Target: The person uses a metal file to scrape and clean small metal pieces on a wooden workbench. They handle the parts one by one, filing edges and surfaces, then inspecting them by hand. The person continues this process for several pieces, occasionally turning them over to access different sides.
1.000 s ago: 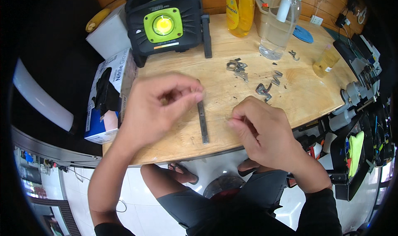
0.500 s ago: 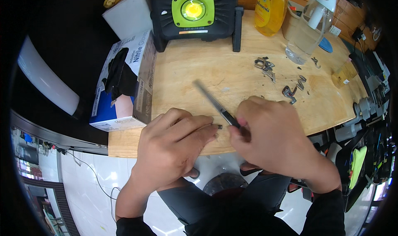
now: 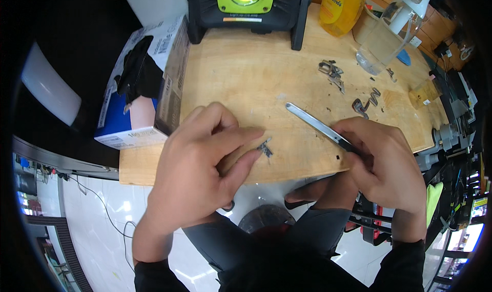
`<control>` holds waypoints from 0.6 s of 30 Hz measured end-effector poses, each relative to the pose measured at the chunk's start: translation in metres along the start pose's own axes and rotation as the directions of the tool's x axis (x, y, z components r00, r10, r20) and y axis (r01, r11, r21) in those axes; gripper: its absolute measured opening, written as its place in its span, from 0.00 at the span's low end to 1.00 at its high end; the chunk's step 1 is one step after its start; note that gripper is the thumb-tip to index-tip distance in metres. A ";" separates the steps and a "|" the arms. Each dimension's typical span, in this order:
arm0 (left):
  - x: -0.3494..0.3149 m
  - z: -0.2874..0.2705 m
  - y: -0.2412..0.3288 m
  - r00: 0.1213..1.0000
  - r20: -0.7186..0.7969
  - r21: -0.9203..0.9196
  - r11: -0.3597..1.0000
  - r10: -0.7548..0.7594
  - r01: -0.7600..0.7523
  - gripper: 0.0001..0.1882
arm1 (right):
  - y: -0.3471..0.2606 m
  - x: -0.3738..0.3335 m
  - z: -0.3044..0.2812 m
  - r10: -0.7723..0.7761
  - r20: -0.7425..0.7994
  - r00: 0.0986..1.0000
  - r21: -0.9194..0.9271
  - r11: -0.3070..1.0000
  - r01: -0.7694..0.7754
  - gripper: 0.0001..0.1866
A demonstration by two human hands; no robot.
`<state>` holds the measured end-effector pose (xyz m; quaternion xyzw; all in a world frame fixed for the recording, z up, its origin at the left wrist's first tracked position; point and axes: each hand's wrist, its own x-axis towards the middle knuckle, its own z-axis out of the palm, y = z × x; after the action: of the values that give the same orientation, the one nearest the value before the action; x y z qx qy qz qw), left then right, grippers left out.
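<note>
R hand (image 3: pixel 385 166) w/ tool (image 3: pixel 318 125), L (image 3: pixel 192 166) nr pc (image 3: pixel 266 148)

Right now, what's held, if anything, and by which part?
The right hand holds a slim silver tool by its dark end. The left hand is at a small grey piece; grip unclear.

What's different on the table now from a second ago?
A slim tool, apparently the strip that lay on the table, is now in the right hand's grip. Over the last half second that hand has moved right, away from the left hand, whose finger and thumb have parted beside a small grey piece. The lamp is still lit; the box and letters stay put.
</note>
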<state>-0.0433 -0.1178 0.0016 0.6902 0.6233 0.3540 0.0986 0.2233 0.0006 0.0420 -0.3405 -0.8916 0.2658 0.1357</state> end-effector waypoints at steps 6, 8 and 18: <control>0.022 -0.007 -0.009 0.968 0.217 -0.070 0.991 0.125 -0.112 0.20 | 0.018 -0.030 0.012 0.071 -0.172 0.982 0.302 0.953 -0.016 0.14; 0.032 -0.013 -0.010 0.937 0.309 -0.083 0.986 0.161 -0.142 0.19 | 0.017 -0.034 0.010 0.131 -0.186 0.974 0.505 0.863 -0.020 0.14; 0.051 -0.006 -0.001 0.954 0.296 -0.203 0.973 -0.045 0.109 0.14 | 0.028 -0.024 0.006 0.138 -0.108 0.985 0.650 0.759 -0.035 0.13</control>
<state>-0.0489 -0.0719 0.0238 0.6947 0.5863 0.3109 0.2776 0.2528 -0.0007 0.0198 -0.3328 -0.7163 0.5359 0.2981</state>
